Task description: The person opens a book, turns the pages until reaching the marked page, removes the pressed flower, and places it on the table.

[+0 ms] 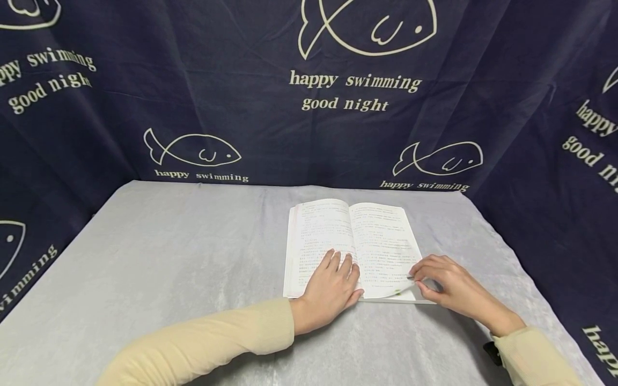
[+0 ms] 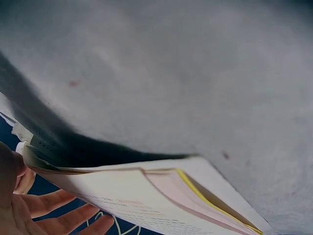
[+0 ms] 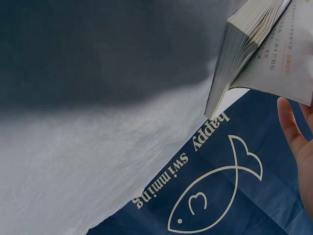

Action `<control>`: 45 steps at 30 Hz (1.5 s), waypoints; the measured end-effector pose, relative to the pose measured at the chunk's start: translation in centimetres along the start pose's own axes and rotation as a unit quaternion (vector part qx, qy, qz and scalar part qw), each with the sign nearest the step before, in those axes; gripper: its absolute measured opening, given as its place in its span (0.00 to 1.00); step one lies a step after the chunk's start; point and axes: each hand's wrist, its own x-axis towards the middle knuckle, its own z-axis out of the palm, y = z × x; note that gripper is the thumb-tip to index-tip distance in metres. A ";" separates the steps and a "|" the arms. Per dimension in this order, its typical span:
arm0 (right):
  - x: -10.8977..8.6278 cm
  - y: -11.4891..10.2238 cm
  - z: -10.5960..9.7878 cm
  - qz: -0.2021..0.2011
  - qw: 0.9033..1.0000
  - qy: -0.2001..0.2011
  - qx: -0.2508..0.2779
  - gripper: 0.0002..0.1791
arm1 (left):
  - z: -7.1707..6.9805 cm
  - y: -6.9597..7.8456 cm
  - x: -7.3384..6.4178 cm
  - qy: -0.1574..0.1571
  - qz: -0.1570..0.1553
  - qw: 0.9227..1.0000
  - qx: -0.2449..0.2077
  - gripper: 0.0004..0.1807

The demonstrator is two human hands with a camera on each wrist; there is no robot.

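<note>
An open book (image 1: pixel 321 230) with printed text lies on the cloth-covered table. My left hand (image 1: pixel 330 289) rests on the lower part of its left page by the spine, fingers extended. At the lower right corner, my right hand (image 1: pixel 446 281) pinches a page (image 1: pixel 383 268), whose bottom edge curves up off the pages beneath. A small green mark shows beneath that lifted edge. In the right wrist view the page (image 3: pixel 279 73) bends away from the page block (image 3: pixel 239 54) toward my thumb and fingers. A yellow edge shows along the book (image 2: pixel 117 188) in the left wrist view.
Light grey cloth (image 1: pixel 193 257) covers the table. Dark blue curtains (image 1: pixel 270 128) printed with white fish and lettering hang behind it and on both sides. Something small and black (image 1: pixel 492 354) is at the right sleeve's cuff.
</note>
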 end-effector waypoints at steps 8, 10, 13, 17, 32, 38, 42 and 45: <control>0.2 0.1 -0.1 -0.004 1.000 0.004 0.019 0.10 | 0.0 0.0 0.0 -0.004 0.003 1.000 -0.019 0.27; 0.2 0.1 -0.2 -0.001 1.000 0.005 0.030 0.05 | 0.0 0.0 0.0 -0.001 -0.002 1.000 -0.018 0.27; 0.1 0.1 -0.3 0.005 0.999 0.008 0.042 0.04 | 0.0 0.1 -0.1 0.007 -0.010 1.000 -0.014 0.28; 0.2 0.1 -0.4 0.014 0.999 0.011 0.041 0.11 | 0.0 0.1 0.0 0.013 -0.018 1.000 -0.014 0.28; 0.3 0.0 -0.5 0.037 0.998 0.027 0.038 0.16 | 0.1 0.9 0.4 0.014 -0.009 1.000 0.027 0.37; 0.6 0.3 -0.5 0.022 0.997 0.067 0.040 0.18 | 0.1 1.3 0.6 0.003 -0.011 0.999 0.038 0.41; 0.8 0.4 -0.5 0.014 0.995 0.091 0.048 0.16 | 0.0 1.5 0.8 -0.004 -0.014 0.999 0.044 0.42; 0.9 0.4 -0.5 0.014 0.993 0.105 0.052 0.14 | -0.1 1.6 0.9 -0.011 -0.019 0.999 0.049 0.42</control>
